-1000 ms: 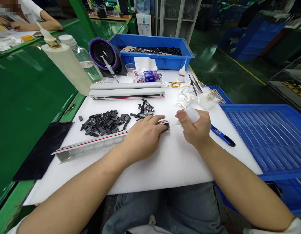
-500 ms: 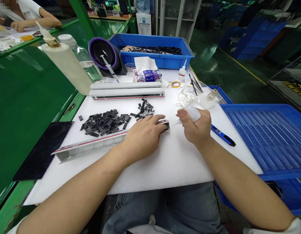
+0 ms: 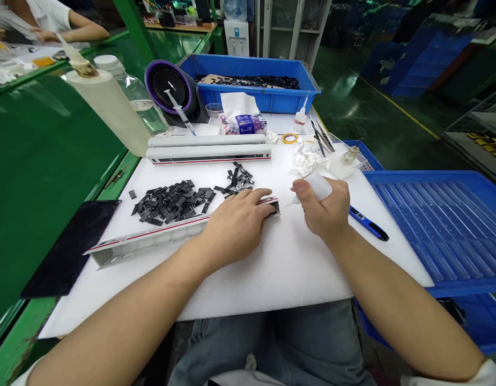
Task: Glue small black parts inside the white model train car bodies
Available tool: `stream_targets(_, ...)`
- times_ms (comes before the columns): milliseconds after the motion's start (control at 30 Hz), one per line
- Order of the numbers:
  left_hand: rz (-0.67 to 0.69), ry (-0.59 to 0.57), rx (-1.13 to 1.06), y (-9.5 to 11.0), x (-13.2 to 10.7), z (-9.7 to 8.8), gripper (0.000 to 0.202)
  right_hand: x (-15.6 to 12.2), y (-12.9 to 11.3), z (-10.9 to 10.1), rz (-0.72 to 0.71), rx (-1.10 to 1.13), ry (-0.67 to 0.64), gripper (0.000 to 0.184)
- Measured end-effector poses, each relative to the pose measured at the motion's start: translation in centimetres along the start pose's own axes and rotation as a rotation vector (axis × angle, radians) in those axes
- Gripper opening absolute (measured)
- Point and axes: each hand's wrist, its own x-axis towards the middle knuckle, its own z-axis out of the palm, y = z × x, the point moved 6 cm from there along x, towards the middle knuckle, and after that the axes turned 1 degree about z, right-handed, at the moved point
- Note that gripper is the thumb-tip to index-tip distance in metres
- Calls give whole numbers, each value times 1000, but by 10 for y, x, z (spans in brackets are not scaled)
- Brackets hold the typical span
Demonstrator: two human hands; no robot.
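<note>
My left hand (image 3: 237, 228) grips the right end of a long white model train body (image 3: 159, 241) with a red stripe, which lies on its side showing its hollow inside. My right hand (image 3: 326, 209) is wrapped round a small white squeeze bottle (image 3: 318, 187), its thin nozzle pointing left, a little apart from the body's end. Behind the body lies a pile of small black rectangular pieces (image 3: 175, 201), with a smaller heap of black pieces (image 3: 237, 179) to its right. Two more white train bodies (image 3: 207, 153) lie side by side farther back.
Farther back are a tissue pack (image 3: 243, 123), a syringe (image 3: 179, 111), a dropper bottle (image 3: 300, 119), tweezers (image 3: 320, 138) and a blue bin (image 3: 251, 99). A blue utility knife (image 3: 368, 222) lies right of my right hand, beside a blue tray (image 3: 441, 225). A black tablet-like slab (image 3: 71, 246) is at left.
My right hand and the squeeze bottle have shifted very slightly right. My left hand and the train body stay in place. The co-worker's arm at upper left has moved a little.
</note>
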Motion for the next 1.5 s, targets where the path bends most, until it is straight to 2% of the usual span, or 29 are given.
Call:
stream_targets(400,-3,-4,-6,0,1,-1,38,0,-1,1,11,46,-18,42)
stream_targets(500,-11,-11,-13,0,0,0,37,4,7,-9,145,284,111,41)
stream_targets(600,-11,-8,-19,-1,-2,0,37,13,25,-23,333,667,271,44)
stream_targets(700,-5,-7,-17,-1,-3,1,37,24,41,-26,517,973,249,35)
stream_targets(833,-2,-13,-6,0,-3,2,36,27,55,-25,677,1089,194,15)
stream_targets(933,2,-12,1,0,-1,2,36,26,58,-12,691,1118,81,25)
stream_targets(1033,6,-9,2,0,-1,2,36,22,64,1,679,994,4,36)
stream_targets(1100,8,-11,3,0,-1,2,36,23,67,5,595,740,-17,38)
stream_targets(1200,8,-20,1,0,-2,2,37,24,64,8,418,270,-56,32)
stream_targets(1267,3,-24,-4,0,-2,2,37,24,61,13,353,80,-109,27)
stream_targets(1400,-7,-20,1,0,-2,2,38,20,61,24,310,-84,-228,28)
stream_targets(1500,-1,-18,11,0,-2,2,38,16,62,29,300,-170,-264,30)
